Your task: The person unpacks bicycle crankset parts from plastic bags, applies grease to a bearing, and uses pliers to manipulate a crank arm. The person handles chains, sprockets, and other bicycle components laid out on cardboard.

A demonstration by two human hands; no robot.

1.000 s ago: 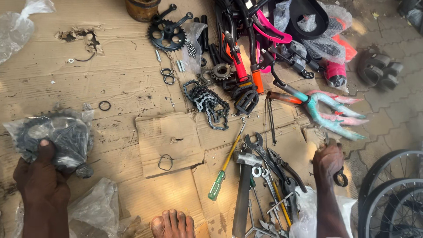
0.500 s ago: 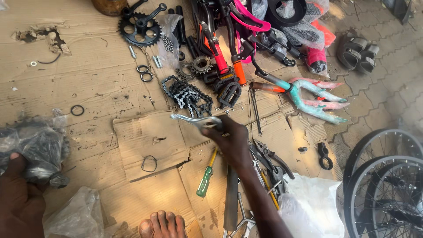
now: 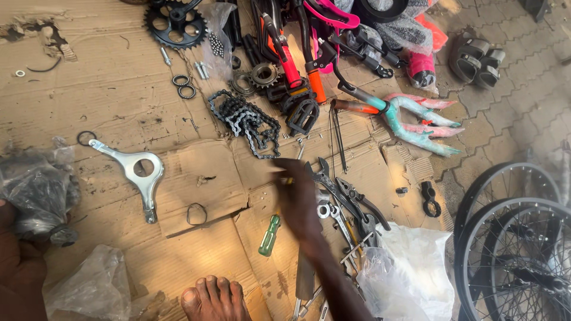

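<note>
Cardboard (image 3: pixel 119 107), R hand (image 3: pixel 297 199) over screwdriver (image 3: pixel 269 235), green handle toward viewer

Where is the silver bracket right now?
In the head view, the silver bracket lies flat on the cardboard, left of centre, between the plastic-wrapped part and the chain.

Warm daylight falls across the cardboard (image 3: pixel 119 113), brightest in a patch on its near middle, while the near left corner lies in shade. The right hand (image 3: pixel 300 199) is smeared by motion blur, its fingertips ghosted, and it casts only a soft shadow. The far parts stay fairly sharp; the wheels (image 3: pixel 517 244) at the near right curve slightly with edge distortion.
</note>
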